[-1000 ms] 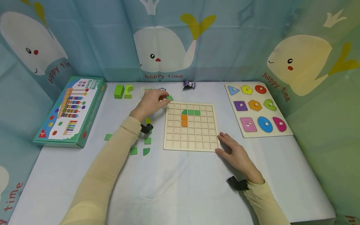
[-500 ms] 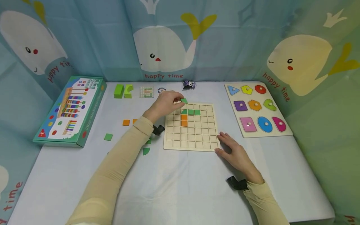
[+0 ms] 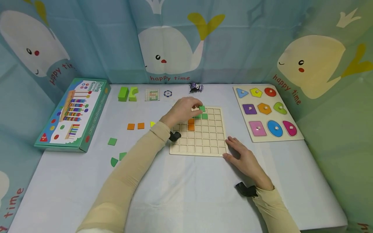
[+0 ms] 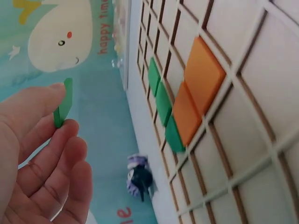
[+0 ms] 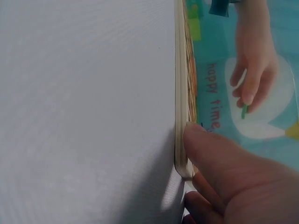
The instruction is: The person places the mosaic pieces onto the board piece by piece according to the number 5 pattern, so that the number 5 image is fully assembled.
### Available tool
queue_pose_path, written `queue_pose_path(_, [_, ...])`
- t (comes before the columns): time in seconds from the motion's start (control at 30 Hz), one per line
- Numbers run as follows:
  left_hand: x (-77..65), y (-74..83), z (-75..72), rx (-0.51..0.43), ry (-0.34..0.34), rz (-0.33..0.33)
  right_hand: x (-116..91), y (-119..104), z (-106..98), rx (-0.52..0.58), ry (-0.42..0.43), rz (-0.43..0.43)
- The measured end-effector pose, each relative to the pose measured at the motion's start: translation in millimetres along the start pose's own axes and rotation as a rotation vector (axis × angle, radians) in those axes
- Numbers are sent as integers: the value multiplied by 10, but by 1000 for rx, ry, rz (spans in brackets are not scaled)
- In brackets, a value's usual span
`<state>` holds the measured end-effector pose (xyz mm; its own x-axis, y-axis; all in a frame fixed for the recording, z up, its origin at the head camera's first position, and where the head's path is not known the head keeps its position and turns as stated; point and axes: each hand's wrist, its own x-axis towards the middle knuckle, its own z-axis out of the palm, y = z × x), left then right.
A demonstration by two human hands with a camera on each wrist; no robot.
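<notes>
My left hand point(image 3: 182, 110) pinches a green square tile point(image 4: 64, 103) between thumb and fingertips, held above the far part of a wooden grid board point(image 3: 201, 139). On the board, green tiles point(image 3: 205, 116) form a row, and orange tiles point(image 3: 190, 124) run down from its left end. In the left wrist view the row's end tile point(image 4: 174, 135) is green, beside the orange ones. My right hand point(image 3: 246, 161) rests at the board's near right corner, its thumb point(image 5: 205, 140) against the near edge and the other fingers along the right side.
Loose orange tiles point(image 3: 135, 126) and green tiles point(image 3: 112, 141) lie left of the board. Behind are green blocks point(image 3: 123, 94), a pattern card point(image 3: 152, 95), a round chip point(image 3: 167, 93) and a small purple figure point(image 3: 196, 87). A game box point(image 3: 73, 116) and a shape puzzle point(image 3: 256, 121) flank the board.
My left hand has moved right with the green tile, from beyond the board's far left corner to over its far rows. The right hand has stayed at the corner.
</notes>
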<state>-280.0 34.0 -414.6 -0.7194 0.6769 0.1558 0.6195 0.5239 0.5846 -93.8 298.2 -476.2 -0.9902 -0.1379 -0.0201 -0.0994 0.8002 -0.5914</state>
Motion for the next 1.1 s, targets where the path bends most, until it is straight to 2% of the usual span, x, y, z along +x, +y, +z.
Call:
queue_pose_path(0.27, [175, 66, 166, 22, -65, -40, -6, -7, -7, 9, 0, -7])
queue_pose_path(0.57, [344, 33, 335, 36, -113, -91, 1, -11, -14, 6, -8, 1])
queue_pose_path(0.8, [408, 54, 431, 54, -132, -85, 0, -6, -24, 9, -9, 7])
queue_pose_path(1.0, [417, 46, 481, 134, -149, -84, 6, -4, -15, 10, -20, 6])
queue_pose_path(1.1, [432, 60, 492, 146, -141, -60, 6, -12, -27, 10, -15, 3])
